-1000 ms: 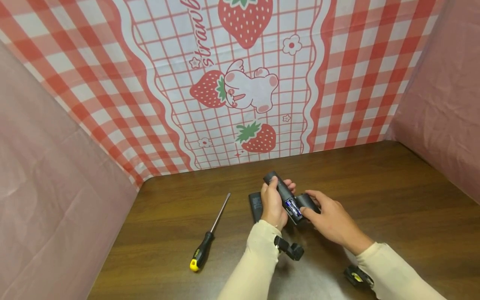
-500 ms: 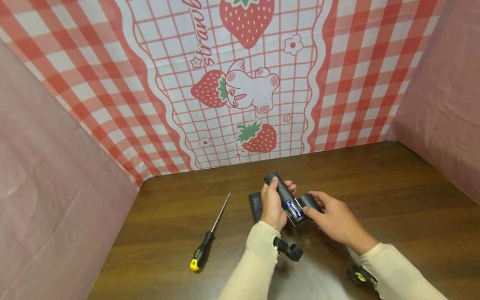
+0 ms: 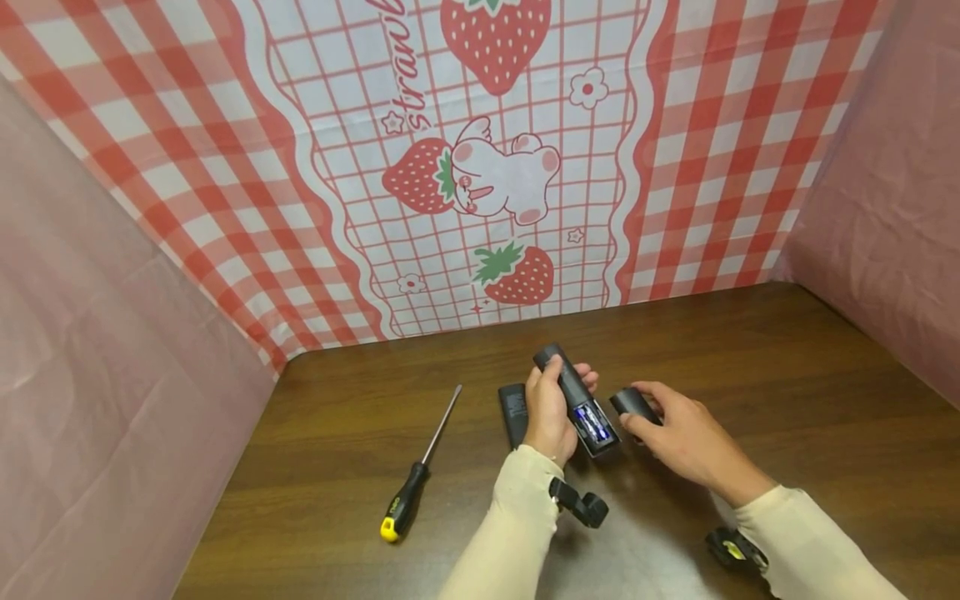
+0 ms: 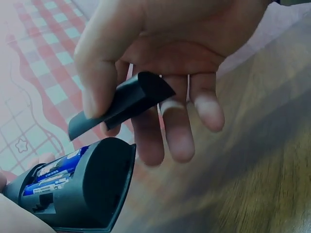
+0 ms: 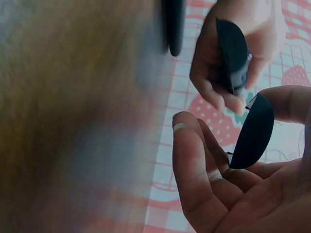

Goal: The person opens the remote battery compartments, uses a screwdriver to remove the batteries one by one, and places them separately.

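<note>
In the head view my left hand (image 3: 547, 414) grips a black remote control (image 3: 567, 382) with its back facing up. Its battery compartment lies uncovered at the near end, showing blue batteries (image 3: 593, 423); the left wrist view shows two batteries (image 4: 54, 174) side by side. My right hand (image 3: 697, 440) pinches the curved black battery cover (image 3: 634, 406) between thumb and fingers, just right of the remote and apart from it. In the right wrist view the cover (image 5: 255, 133) is seen end-on, with the other fingers extended.
A second black slab-like object (image 3: 513, 410) with small print lies on the wooden table (image 3: 322, 433), partly behind my left hand. Farther left is a screwdriver (image 3: 411, 490) with a black and yellow handle. Checked strawberry-print cloth (image 3: 712, 167) stands behind the table.
My right hand has moved right, drawing the battery cover away from the remote, so a gap now separates them. The left hand with the remote has shifted slightly right.
</note>
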Available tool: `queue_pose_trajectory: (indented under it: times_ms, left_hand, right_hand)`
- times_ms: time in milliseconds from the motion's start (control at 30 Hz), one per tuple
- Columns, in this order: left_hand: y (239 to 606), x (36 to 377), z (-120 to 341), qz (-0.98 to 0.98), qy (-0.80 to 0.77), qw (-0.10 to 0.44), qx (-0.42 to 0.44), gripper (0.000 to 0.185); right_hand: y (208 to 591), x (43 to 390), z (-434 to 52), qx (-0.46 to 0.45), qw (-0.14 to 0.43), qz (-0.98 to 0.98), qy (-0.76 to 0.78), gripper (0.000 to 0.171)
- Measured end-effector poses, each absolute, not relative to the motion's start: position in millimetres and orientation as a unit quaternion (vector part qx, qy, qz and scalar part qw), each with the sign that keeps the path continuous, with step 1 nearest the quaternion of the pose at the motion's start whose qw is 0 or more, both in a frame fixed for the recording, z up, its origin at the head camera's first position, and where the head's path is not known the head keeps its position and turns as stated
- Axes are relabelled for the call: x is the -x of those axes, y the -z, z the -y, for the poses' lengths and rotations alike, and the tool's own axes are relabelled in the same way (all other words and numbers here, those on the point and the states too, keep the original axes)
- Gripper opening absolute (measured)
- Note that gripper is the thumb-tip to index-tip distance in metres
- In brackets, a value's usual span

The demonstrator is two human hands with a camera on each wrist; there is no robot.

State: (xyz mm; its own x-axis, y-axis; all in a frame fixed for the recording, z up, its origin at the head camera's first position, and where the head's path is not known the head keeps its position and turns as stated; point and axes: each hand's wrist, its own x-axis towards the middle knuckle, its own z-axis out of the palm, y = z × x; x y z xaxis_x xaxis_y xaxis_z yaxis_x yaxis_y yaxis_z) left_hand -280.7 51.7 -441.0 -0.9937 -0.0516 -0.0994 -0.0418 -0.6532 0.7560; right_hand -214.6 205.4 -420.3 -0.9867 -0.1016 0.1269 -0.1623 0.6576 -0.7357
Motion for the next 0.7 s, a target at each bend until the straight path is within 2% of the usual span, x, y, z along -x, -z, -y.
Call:
queue_pose_trajectory:
  times_ms: [700]
  left_hand:
    - [441, 282, -48, 0.412, 0.909, -0.005, -0.053, 0.022]
  right_hand:
    - [427, 214, -231, -0.076, 0.042, 0.957, -0.276, 0.058]
